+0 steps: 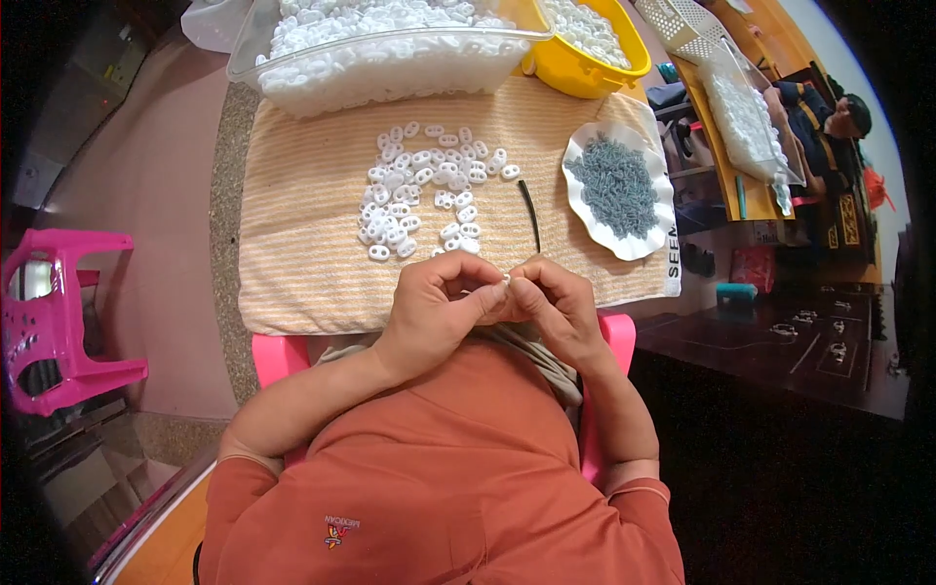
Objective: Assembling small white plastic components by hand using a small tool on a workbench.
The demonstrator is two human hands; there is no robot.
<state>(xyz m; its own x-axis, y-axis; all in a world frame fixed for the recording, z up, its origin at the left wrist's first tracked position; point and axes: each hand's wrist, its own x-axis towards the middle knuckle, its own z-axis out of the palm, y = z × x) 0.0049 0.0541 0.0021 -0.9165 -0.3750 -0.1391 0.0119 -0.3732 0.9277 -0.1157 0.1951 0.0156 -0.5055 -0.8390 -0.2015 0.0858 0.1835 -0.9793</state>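
Observation:
My left hand (444, 300) and my right hand (558, 304) meet at the near edge of the towel-covered table. Both are closed in a pinch on a small white plastic piece (506, 279), mostly hidden by the fingertips. Just beyond them, loose white oval two-hole pieces (400, 210) lie scattered on the striped towel (302, 224). A thin black stick or tube (529, 216) rests beyond my right hand. To its right, a white wavy-rimmed plate (577, 200) holds a heap of small grey-blue pieces (616, 185).
A clear bin (390, 49) full of white pieces stands at the far side, beside a yellow basin (585, 78). A pink stool (68, 322) is on the left. On the right, another person (824, 122) sits by an orange table (717, 146) with a clear bin (746, 117).

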